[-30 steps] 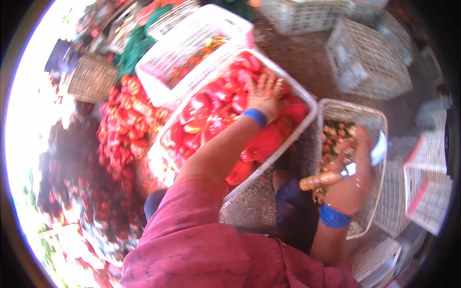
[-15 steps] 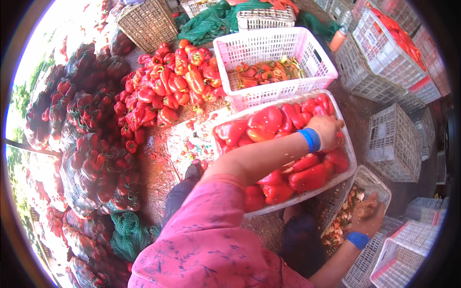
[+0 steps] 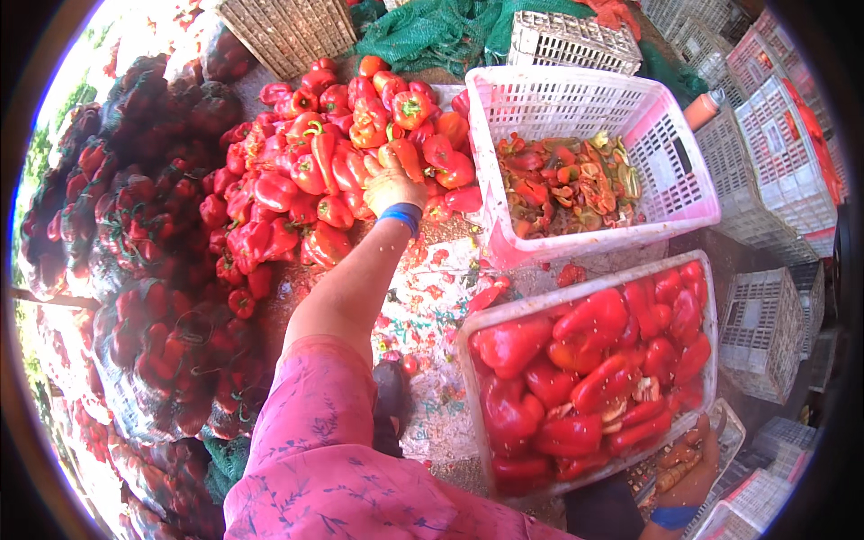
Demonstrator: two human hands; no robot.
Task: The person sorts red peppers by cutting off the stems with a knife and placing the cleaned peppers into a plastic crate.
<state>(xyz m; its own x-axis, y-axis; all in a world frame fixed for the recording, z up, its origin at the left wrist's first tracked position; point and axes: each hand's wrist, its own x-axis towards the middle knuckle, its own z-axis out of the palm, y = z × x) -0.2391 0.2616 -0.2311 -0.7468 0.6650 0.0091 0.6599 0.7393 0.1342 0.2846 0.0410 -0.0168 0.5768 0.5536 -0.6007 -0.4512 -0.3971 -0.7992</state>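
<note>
At the near edge of the heap of red bell peppers [image 3: 297, 184], my left hand [image 3: 393, 187] has its fingers closed round an orange-red bell pepper [image 3: 407, 160]. That arm is stretched out and wears a blue wristband. My right hand [image 3: 688, 466] is low at the right, beside the corner of a white crate [image 3: 475, 396] filled with glossy red peppers, some cut open. Its fingers are curled and the thumb stands up; whatever they may hold cannot be made out. Beneath it sits a smaller crate [image 3: 733, 432] with pale scraps.
A pink-white crate [image 3: 594, 247] of pepper scraps stands beyond the full one. Net sacks of peppers [image 3: 171, 351] are stacked at the left. Empty-looking crates [image 3: 760, 333] line the right. Green netting [image 3: 432, 36] lies at the back; scraps litter the floor sheet [image 3: 432, 324].
My left hand has left the full crate and moved far left to the pepper heap. My right hand stays low at the right. The view has shifted, so the crates appear further right.
</note>
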